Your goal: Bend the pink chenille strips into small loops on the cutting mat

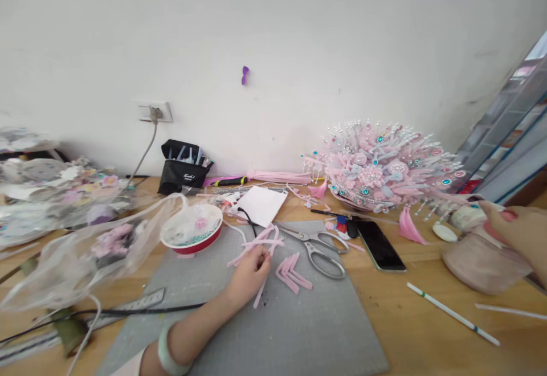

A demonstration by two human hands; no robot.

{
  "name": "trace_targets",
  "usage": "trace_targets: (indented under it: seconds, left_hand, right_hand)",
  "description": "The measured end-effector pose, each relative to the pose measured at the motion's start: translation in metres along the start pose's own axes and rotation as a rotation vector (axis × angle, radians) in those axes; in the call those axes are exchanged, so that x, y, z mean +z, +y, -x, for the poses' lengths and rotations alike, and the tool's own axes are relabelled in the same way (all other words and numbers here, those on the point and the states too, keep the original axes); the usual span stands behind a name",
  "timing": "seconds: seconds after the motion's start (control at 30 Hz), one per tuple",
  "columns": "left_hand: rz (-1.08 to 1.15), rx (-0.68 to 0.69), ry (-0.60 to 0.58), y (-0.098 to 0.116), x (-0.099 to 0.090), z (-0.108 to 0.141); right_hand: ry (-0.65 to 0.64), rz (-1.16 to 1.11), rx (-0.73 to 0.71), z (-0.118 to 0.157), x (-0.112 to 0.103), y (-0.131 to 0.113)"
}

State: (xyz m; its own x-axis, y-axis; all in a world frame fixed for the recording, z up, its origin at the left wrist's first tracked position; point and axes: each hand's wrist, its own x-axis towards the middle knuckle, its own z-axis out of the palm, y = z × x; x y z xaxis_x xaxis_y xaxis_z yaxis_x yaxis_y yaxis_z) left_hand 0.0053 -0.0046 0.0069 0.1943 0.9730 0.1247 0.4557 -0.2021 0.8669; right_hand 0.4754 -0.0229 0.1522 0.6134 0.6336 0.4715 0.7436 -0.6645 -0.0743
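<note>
My left hand (252, 268), a pale green bangle on its wrist, is closed in a pinch over the cutting mat. It holds pink pipe cleaners (261, 240), some crossing above the fingers and one strip hanging below. Just right of it lie several bent pink pipe cleaner pieces (293, 273), nested together. Scissors (318, 246) rest behind these, blades toward the left hand. At the far right edge, my right hand (513, 231) is blurred over a taupe pouch-like thing (482, 259). It seems to touch this, but its fingers are unclear.
A grey cutting mat (316, 330) covers the middle of the table. A red-rimmed bowl (205, 245) of beads and a plastic bag (141, 256) stand left. A phone (380, 245), a striped stick (453, 313) and a large pink beaded headdress (380, 171) are on the right.
</note>
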Motion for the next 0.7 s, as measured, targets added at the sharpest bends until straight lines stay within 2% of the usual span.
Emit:
trace_targets:
  seconds: [0.1,0.13,0.17,0.23,0.3,0.33,0.37,0.43,0.47,0.53,0.6,0.7]
  left_hand:
    - [0.036,0.007,-0.015,0.002,0.000,0.001]
    - [0.053,0.010,-0.022,0.003,0.000,0.001]
    - [0.073,0.013,-0.032,0.005,0.000,0.002]
    - [0.123,0.020,-0.066,0.009,0.000,0.004]
    - [0.185,0.028,-0.120,0.013,0.000,0.008]
    - [0.219,0.031,-0.150,0.015,0.000,0.010]
    - [0.252,0.032,-0.182,0.016,0.001,0.012]
    - [0.310,0.032,-0.242,0.018,0.002,0.016]
    - [0.334,0.030,-0.266,0.018,0.002,0.018]
    - [0.369,0.023,-0.300,0.018,0.003,0.019]
    - [0.396,0.010,-0.319,0.019,0.003,0.019]
    - [0.428,-0.006,-0.343,0.021,0.003,0.019]
  right_hand:
    - [-0.119,0.143,0.054,-0.001,-0.011,-0.005]
    - [-0.134,0.153,0.091,0.003,-0.016,-0.011]
    - [-0.082,0.132,0.056,0.011,-0.020,-0.019]
    - [0.044,-0.042,-0.082,0.038,-0.025,-0.047]
    - [0.008,-0.524,-0.194,0.078,-0.024,-0.088]
    - [-0.206,-0.783,-0.260,0.101,-0.021,-0.110]
    - [-0.348,-0.866,-0.345,0.124,-0.016,-0.134]
    - [-0.554,-0.979,-0.458,0.166,-0.005,-0.176]
    - [-0.763,-1.146,-0.467,0.183,0.000,-0.193]
    - [-1.074,-1.473,-0.394,0.206,0.009,-0.216]
    - [-1.152,-1.574,-0.368,0.218,0.015,-0.226]
    - [-1.212,-1.663,-0.316,0.223,0.021,-0.224]
